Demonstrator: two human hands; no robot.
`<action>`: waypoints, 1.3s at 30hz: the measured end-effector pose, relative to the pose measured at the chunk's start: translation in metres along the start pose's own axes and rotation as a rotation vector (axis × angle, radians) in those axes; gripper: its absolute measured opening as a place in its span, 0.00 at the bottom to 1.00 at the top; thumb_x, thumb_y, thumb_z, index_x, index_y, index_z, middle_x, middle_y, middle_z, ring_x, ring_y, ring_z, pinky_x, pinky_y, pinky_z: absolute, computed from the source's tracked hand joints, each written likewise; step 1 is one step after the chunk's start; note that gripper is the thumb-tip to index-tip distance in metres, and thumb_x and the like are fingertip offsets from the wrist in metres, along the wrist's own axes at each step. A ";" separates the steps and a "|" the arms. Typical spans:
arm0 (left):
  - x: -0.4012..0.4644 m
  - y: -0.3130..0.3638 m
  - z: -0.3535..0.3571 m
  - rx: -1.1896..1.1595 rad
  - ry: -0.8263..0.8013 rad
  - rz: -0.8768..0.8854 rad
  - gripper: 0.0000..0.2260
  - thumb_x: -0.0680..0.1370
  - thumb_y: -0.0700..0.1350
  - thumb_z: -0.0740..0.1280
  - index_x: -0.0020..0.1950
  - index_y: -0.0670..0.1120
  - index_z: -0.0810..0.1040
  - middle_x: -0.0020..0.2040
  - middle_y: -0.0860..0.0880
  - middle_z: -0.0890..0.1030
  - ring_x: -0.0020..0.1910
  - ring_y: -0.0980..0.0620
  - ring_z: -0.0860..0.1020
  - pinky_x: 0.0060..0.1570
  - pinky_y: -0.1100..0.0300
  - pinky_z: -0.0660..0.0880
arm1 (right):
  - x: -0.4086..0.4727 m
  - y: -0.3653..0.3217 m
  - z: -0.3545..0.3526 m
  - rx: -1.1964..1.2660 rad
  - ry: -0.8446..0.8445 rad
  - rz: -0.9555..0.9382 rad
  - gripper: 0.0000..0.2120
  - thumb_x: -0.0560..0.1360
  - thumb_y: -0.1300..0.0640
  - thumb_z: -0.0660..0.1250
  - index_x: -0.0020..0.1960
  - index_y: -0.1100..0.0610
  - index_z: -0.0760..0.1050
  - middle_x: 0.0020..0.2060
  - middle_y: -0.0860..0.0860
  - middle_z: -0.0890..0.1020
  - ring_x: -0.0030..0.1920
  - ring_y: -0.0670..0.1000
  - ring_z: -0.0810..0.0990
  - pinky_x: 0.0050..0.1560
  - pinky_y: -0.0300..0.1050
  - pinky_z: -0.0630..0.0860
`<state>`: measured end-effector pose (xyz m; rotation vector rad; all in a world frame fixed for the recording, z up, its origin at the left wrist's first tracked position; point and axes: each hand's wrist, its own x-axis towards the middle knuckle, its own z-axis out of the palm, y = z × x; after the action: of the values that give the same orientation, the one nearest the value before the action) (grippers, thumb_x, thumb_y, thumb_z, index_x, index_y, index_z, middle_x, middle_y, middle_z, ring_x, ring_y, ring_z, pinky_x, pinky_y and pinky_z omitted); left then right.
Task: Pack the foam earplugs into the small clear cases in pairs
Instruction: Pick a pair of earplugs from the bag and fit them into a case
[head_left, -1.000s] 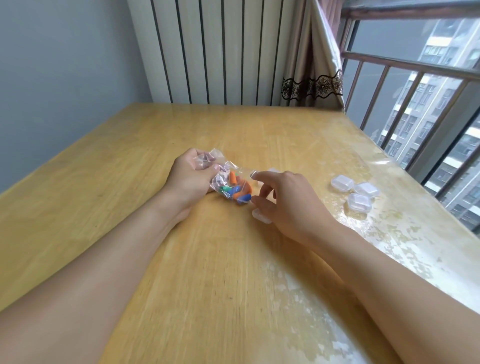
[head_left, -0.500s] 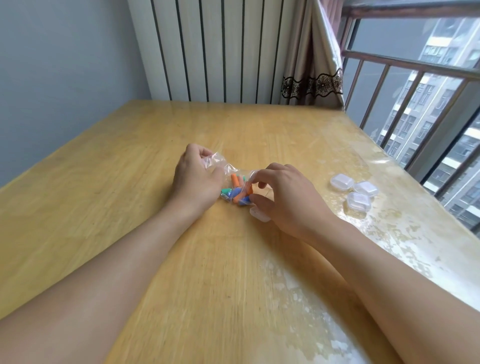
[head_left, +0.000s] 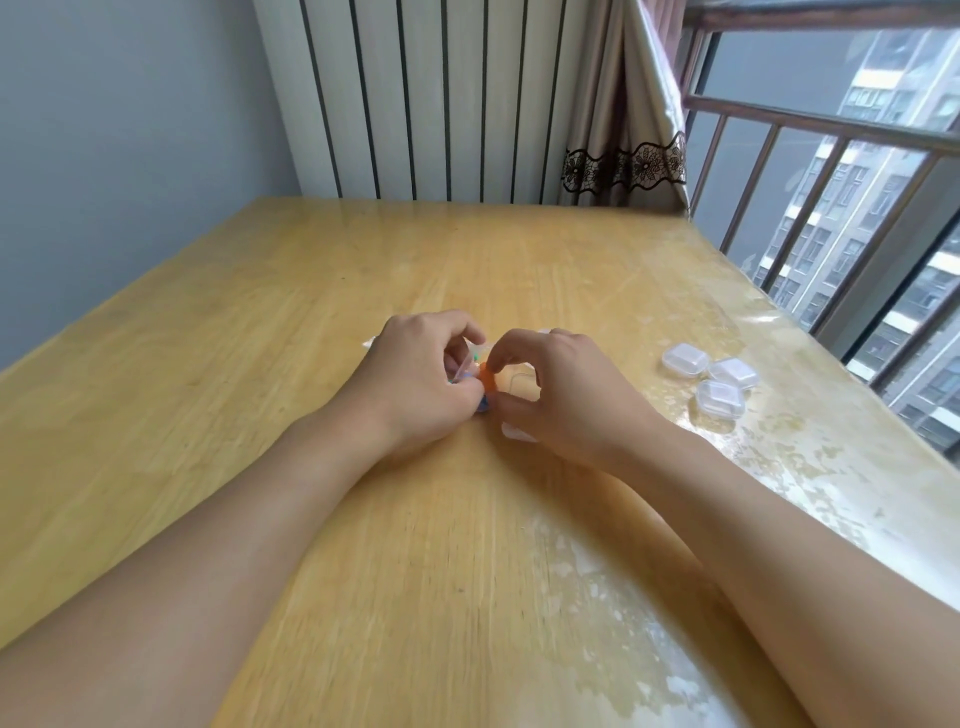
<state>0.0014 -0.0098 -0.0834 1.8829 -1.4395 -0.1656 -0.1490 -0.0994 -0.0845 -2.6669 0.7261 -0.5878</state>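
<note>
Wooden table (head_left: 322, 291) stretches bare to the far edge below the radiator (head_left: 431, 98), and wide to the left; the right edge runs beside the railing (head_left: 810, 171). Three clear cases (head_left: 709, 382) cluster near that right edge, well apart from the hands. At the middle, the left hand (head_left: 410, 379) is curled shut on the clear bag (head_left: 465, 364) of coloured earplugs, most of it hidden under the fingers. The right hand (head_left: 561, 395) pinches an orange earplug (head_left: 487, 378) between thumb and forefinger at the bag's mouth; its long axis seems roughly upright, though blur leaves that uncertain. Another clear case (head_left: 514, 432) peeks from beneath the right palm, touching the table.
</note>
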 end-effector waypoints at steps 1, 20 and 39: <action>0.000 -0.001 0.001 -0.004 -0.001 -0.002 0.15 0.69 0.43 0.69 0.55 0.48 0.82 0.41 0.53 0.82 0.43 0.52 0.82 0.44 0.55 0.81 | 0.001 0.001 0.001 0.006 -0.017 0.010 0.13 0.74 0.51 0.71 0.58 0.50 0.78 0.38 0.48 0.78 0.47 0.49 0.70 0.46 0.50 0.74; 0.001 -0.005 0.008 0.084 0.024 0.078 0.16 0.71 0.39 0.69 0.57 0.51 0.79 0.38 0.57 0.80 0.45 0.56 0.77 0.42 0.58 0.76 | 0.002 0.002 -0.004 0.120 -0.004 -0.022 0.15 0.67 0.63 0.76 0.46 0.48 0.75 0.38 0.41 0.77 0.35 0.41 0.73 0.37 0.42 0.72; 0.003 -0.008 0.007 0.153 0.123 0.115 0.15 0.73 0.46 0.71 0.59 0.52 0.76 0.45 0.56 0.74 0.46 0.55 0.73 0.45 0.69 0.67 | -0.020 0.006 -0.057 0.776 -0.088 0.199 0.07 0.75 0.66 0.73 0.48 0.63 0.76 0.38 0.61 0.83 0.39 0.55 0.84 0.39 0.42 0.80</action>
<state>0.0046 -0.0148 -0.0923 1.8890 -1.5065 0.1168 -0.1938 -0.1044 -0.0433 -1.8691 0.5723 -0.5493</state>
